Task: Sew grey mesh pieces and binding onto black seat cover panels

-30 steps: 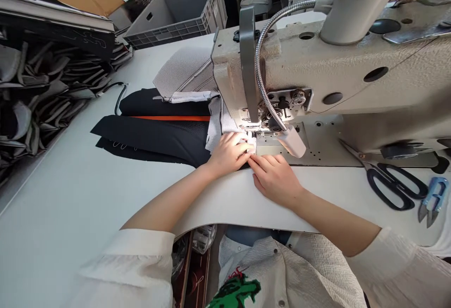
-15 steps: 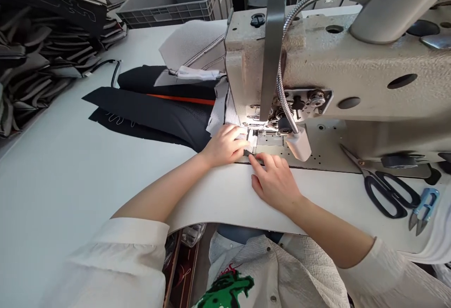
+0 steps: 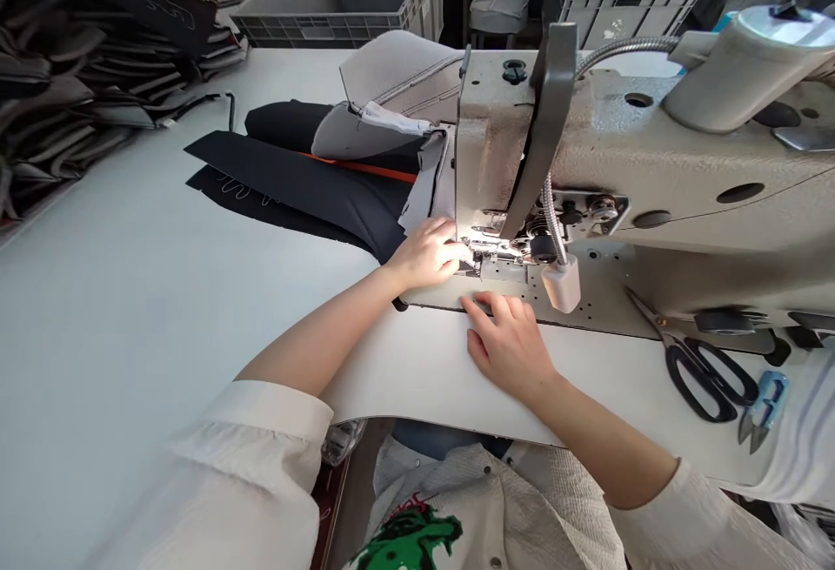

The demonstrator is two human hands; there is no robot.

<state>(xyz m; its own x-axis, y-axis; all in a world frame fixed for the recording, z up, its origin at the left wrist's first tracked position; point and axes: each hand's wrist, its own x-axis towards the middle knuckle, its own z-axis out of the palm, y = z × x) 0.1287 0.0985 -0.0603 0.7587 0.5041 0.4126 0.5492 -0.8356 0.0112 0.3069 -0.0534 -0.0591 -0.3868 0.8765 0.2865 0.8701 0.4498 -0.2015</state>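
My left hand is at the left of the sewing machine's needle area, its fingers curled and pressed on the edge of the grey and black fabric piece. That fabric lies to the left of and behind the hand, with an orange strip and a grey mesh flap. The lit presser foot of the sewing machine is just right of my left fingertips. My right hand rests with fingers apart on the front edge of the metal bed, holding nothing. The fabric under my left fingers is mostly hidden.
Black-handled scissors and blue thread snips lie on the right of the white table. Stacked dark fabric pieces fill the far left. Grey crates stand behind. A small white lamp head hangs beside the needle area.
The fabric's near end and my left fingers have moved away from my right fingertips, toward the presser foot. My right hand is now apart from the fabric. The view has shifted.
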